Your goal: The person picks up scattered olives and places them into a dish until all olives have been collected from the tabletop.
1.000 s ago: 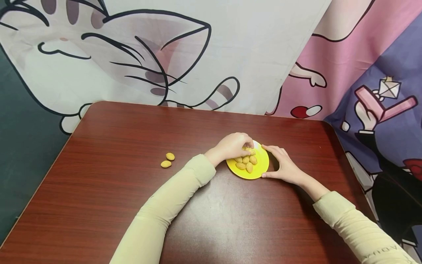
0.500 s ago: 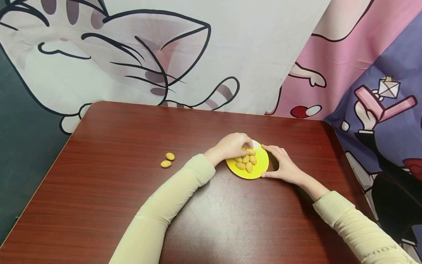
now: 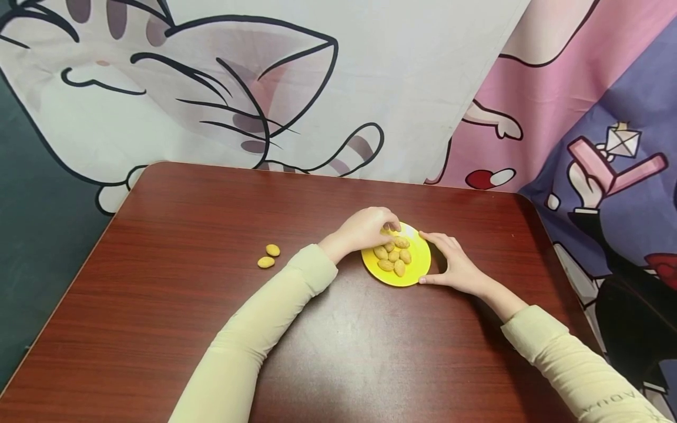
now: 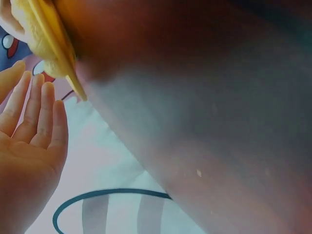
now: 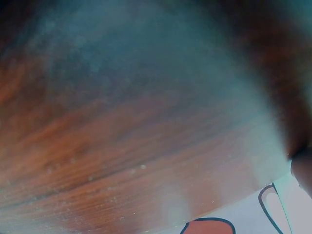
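A yellow plate (image 3: 421, 258) lies right of the table's middle. Several small yellow oval pieces (image 3: 394, 256), shaped like almonds, are gathered on its left half. My left hand (image 3: 367, 228) hovers over the plate's upper left rim. In the left wrist view, my left hand's fingers (image 4: 47, 114) are nearly straight, and nothing shows between them and the thumb. From the right, my right hand (image 3: 459, 265) holds the plate's rim, thumb at the near side and fingers at the far side. The right wrist view is mostly blurred tabletop.
Two more yellow oval pieces (image 3: 270, 256) lie on the brown wooden table (image 3: 185, 329), left of the plate. A cartoon-printed cloth (image 3: 402, 88) hangs behind the table's far edge. Another printed cloth (image 3: 582, 106) hangs at the right.
My left hand has drawn up and left from the pieces on the plate, uncovering more of them, its forearm shifting left. The right hand and plate are almost still.
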Available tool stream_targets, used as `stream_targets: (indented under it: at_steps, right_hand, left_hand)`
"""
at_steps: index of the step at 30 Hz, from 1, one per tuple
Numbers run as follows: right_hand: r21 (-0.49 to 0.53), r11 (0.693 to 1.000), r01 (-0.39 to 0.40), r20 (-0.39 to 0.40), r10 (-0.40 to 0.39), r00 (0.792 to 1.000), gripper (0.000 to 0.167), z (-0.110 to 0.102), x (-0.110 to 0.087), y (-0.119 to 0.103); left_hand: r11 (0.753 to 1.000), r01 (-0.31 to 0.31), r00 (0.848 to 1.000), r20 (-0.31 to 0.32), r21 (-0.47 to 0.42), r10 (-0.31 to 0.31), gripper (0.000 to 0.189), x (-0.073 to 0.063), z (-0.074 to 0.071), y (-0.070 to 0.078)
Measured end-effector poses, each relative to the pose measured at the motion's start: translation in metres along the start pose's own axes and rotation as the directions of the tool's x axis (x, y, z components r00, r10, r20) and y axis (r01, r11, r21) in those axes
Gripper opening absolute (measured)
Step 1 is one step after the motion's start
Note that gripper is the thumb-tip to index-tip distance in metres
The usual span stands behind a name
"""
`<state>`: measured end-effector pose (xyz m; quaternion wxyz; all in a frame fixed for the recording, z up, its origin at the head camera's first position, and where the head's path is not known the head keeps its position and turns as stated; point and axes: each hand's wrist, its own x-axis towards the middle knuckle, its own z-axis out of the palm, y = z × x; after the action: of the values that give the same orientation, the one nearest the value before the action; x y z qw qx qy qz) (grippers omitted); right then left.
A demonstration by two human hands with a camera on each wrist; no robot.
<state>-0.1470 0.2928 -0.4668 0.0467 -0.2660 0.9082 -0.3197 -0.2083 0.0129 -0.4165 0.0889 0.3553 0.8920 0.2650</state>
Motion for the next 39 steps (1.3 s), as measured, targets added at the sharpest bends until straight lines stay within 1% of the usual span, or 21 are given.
stream_targets:
  at_steps: [7,11,16,22,32,39]
  right_hand:
    - [0.004,1.0,-0.005,0.003,0.005,1.0,0.105,0.0,0.001,0.0]
    - [0.004,1.0,-0.012,0.006,0.012,1.0,0.105,0.0,0.0,0.0]
    - [0.002,1.0,-0.018,0.009,0.018,1.0,0.105,0.0,0.0,0.0]
    - [0.002,1.0,-0.016,0.01,0.016,1.0,0.105,0.0,0.0,0.0]
    - [-0.002,1.0,-0.019,0.011,0.019,1.0,0.105,0.001,0.0,0.002]
    - [-0.002,1.0,-0.014,0.007,0.014,1.0,0.105,0.001,0.0,0.002]
  left_hand:
    - [0.999,0.037,0.999,-0.003,-0.035,-0.037,0.023,-0.009,-0.014,-0.004]
    - [0.998,0.045,0.999,-0.015,-0.043,-0.046,0.022,-0.016,-0.023,-0.008]
    - [0.997,0.046,0.998,-0.042,-0.066,-0.049,0.02,-0.023,-0.033,-0.016]
    - [0.996,0.061,0.996,-0.068,-0.072,-0.066,0.023,-0.035,-0.045,-0.028]
    - [0.994,0.072,0.988,-0.128,-0.08,-0.082,0.024,-0.062,-0.067,-0.05]
    - [0.991,0.107,0.979,-0.165,-0.074,-0.118,0.024,-0.085,-0.081,-0.062]
